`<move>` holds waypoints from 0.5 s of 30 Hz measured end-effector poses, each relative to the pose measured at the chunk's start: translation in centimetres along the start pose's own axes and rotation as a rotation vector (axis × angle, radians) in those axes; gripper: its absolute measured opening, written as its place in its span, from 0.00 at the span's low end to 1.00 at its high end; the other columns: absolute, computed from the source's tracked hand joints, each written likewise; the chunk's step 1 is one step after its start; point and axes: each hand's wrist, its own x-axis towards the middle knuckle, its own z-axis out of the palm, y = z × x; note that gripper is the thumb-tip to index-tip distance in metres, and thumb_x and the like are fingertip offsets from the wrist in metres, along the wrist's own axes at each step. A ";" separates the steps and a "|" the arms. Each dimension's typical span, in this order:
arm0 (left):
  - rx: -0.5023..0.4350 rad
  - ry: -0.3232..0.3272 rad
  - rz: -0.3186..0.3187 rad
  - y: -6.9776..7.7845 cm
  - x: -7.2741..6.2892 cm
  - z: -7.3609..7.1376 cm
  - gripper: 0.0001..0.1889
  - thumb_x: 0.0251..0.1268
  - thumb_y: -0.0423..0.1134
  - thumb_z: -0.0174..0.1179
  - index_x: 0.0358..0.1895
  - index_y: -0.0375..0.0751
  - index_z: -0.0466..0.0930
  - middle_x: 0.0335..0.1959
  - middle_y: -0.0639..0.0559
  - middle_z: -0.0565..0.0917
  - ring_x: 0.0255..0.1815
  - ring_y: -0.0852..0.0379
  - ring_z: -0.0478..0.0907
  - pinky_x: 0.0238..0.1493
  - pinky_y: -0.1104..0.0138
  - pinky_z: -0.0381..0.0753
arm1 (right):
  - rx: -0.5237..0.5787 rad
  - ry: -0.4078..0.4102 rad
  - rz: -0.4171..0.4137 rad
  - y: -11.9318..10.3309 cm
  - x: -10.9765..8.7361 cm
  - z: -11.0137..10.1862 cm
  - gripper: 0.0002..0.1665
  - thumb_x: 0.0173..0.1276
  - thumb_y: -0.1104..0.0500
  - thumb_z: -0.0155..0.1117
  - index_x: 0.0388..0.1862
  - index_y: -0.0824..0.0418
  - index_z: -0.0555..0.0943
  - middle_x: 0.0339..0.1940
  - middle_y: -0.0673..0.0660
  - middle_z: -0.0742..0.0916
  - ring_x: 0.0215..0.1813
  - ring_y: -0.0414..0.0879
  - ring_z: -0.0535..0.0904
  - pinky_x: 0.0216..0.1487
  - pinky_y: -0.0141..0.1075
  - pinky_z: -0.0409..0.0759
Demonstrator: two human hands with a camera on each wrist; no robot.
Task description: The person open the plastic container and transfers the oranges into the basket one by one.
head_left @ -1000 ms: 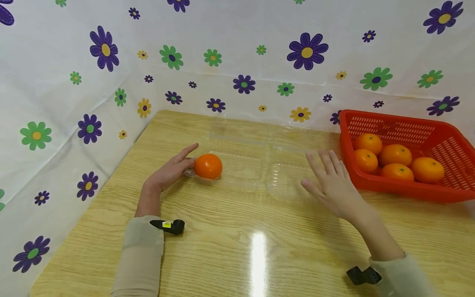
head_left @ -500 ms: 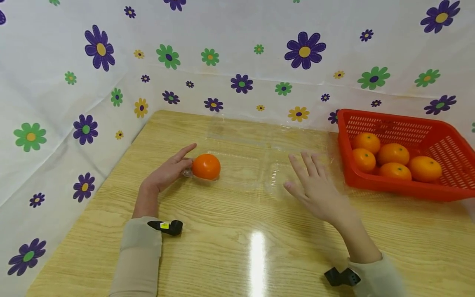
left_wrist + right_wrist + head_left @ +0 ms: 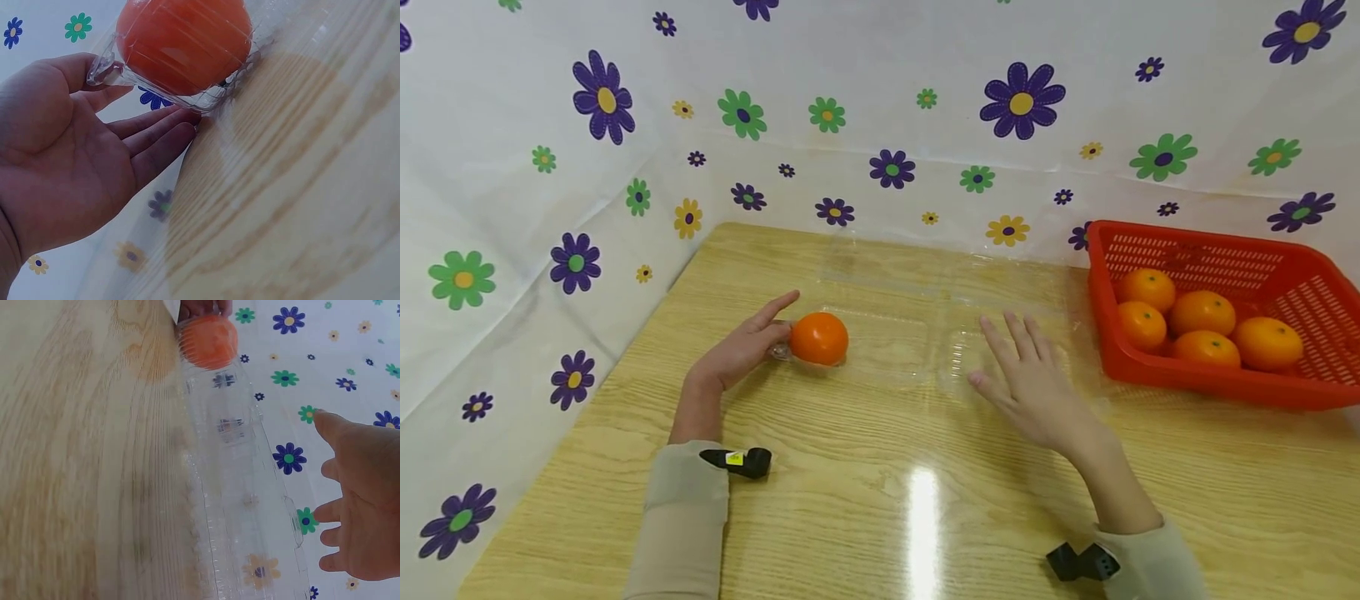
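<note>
A single orange sits at the left end of a clear plastic container. My left hand is at that end; in the left wrist view its thumb and forefinger pinch the plastic edge, while the other fingers extend below the orange. Over the container's right part, my right hand is held with its fingers spread and nothing in it. The right wrist view has this hand apart from the plastic wall. How many separate clear pieces lie there I cannot tell.
On the right stands a red plastic basket with several oranges inside. Clear lid panels lie open behind the container, near the flowered cloth. Everything rests on a wooden table.
My right hand has moved left, away from the basket, over the right part of the container. The left hand and the orange stay where they were.
</note>
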 end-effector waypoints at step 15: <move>0.009 -0.006 -0.001 0.3 -0.1 0.1 0.31 0.80 0.45 0.43 0.81 0.58 0.45 0.65 0.41 0.64 0.60 0.45 0.65 0.69 0.52 0.59 | 0.021 0.003 -0.022 -0.8 0.9 0.0 0.46 0.76 0.32 0.42 0.83 0.49 0.42 0.83 0.62 0.44 0.81 0.62 0.32 0.75 0.64 0.38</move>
